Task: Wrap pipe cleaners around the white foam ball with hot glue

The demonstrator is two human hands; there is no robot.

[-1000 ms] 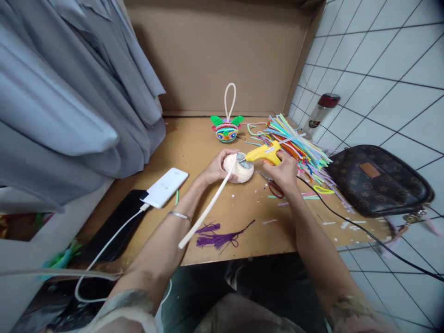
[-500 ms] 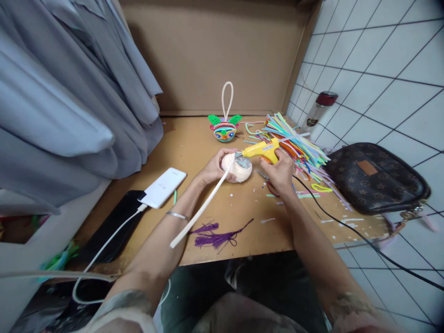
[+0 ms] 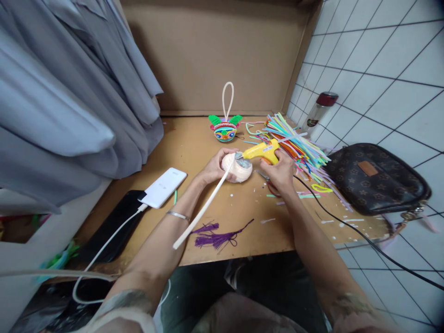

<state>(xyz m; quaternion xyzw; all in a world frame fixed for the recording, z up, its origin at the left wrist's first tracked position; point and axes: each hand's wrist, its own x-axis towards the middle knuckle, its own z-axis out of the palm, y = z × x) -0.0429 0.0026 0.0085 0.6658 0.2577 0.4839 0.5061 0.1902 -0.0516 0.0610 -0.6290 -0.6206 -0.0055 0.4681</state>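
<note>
My left hand [image 3: 215,167] is wrapped round a cream-coloured ball [image 3: 243,172] with a greyish patch on top. A long cream strip [image 3: 204,208] runs from the ball down across my left forearm. In my right hand [image 3: 282,171] is a yellow glue gun [image 3: 262,151], its tip at the top of the ball. Behind the ball stands a colourful animal-face ornament [image 3: 225,131] with green ears and a cream loop. Scissors [image 3: 272,187] lie partly hidden beside my right hand.
Coloured pipe cleaners [image 3: 301,148] are heaped at the right, near a patterned bag [image 3: 378,178] and a red-lidded bottle [image 3: 317,112]. Purple tassels [image 3: 217,239] lie near the front edge. A white power bank [image 3: 164,187] with a cable is at the left; a black cord [image 3: 333,215] crosses the right side.
The glue gun's tip has shifted very slightly to the right over the ball. The free end of the cream strip has moved a little to the right.
</note>
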